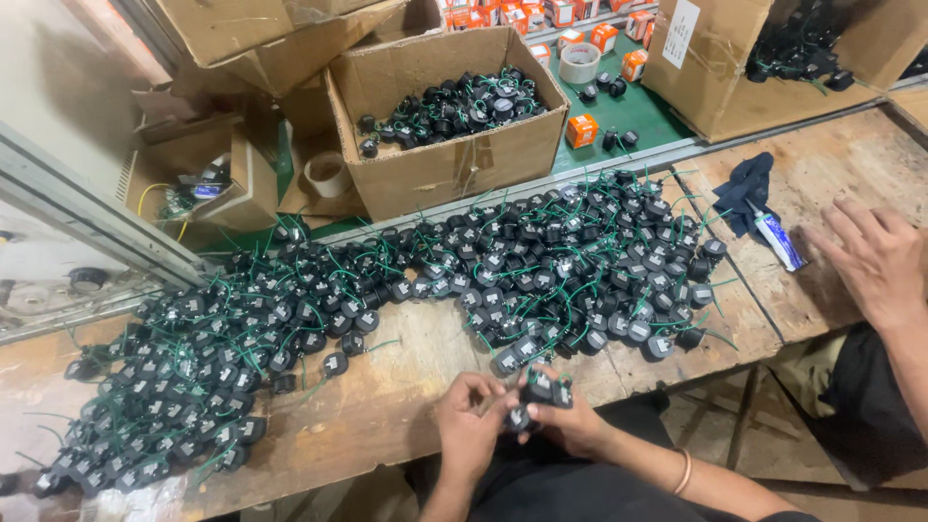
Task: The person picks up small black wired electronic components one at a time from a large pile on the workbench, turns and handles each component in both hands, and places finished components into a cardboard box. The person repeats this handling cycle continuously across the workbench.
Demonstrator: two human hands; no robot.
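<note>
My left hand [471, 418] and my right hand [572, 422] meet just off the front edge of the wooden workbench [387, 396]. Together they grip a small cluster of black round parts [539, 390] with green wires. My right wrist wears a thin bangle. Right above my hands a wide heap of the same black parts [541, 261] covers the bench. A second heap [193, 367] stretches to the left.
A co-worker's hand [875, 259] rests on the bench at right, near a white-and-blue tube [776, 239] and a dark cloth [746, 186]. An open cardboard box of black parts [447, 116] stands behind the heap. More cartons and small orange boxes [581, 130] lie at the back.
</note>
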